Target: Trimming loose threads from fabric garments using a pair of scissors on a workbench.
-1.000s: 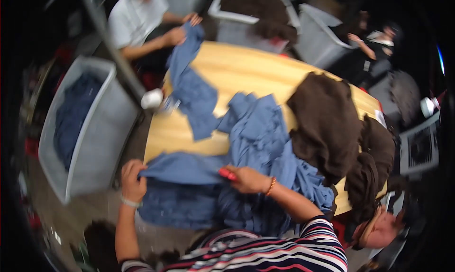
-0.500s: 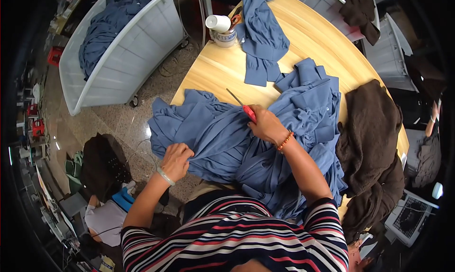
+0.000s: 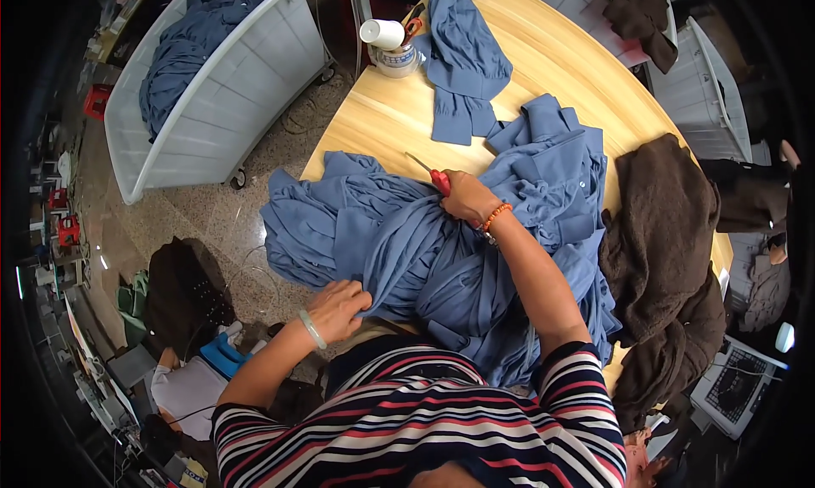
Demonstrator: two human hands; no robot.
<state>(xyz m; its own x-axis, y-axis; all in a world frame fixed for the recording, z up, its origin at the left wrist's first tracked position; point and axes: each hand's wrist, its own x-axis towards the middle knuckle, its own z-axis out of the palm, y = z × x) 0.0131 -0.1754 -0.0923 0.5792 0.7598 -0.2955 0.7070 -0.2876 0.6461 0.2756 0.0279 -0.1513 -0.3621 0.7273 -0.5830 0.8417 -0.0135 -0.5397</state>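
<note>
Right hand (image 3: 465, 197) grips red-handled snips (image 3: 431, 175); left hand (image 3: 340, 308) clutches blue garment (image 3: 407, 242) overhanging tabletop (image 3: 560, 72) near edge. Risk: blades nick bunched fabric; garment slides off.

No labels, signs or lit screens to tell — only a white keypad-like device (image 3: 740, 389), lower right, blurred.

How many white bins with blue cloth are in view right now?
1: a white wheeled bin on the floor left of the wooden table, full of blue garments. Other pale bins at the top right hold brown cloth; more may be hidden.
</note>
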